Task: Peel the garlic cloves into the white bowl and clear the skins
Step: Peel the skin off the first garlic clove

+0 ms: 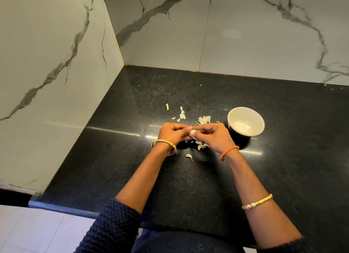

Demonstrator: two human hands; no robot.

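The left hand (172,132) and the right hand (213,136) both pinched one garlic clove (193,133) between their fingertips, holding it just above the black counter (283,158); its long axis seemed to run from hand to hand, though the fingers hid most of it. The white bowl (245,121) stood to the right of the clove, nearer the right hand, so that hand looked better placed to drop it in. Loose skins (203,119) lay scattered around and beyond the hands.
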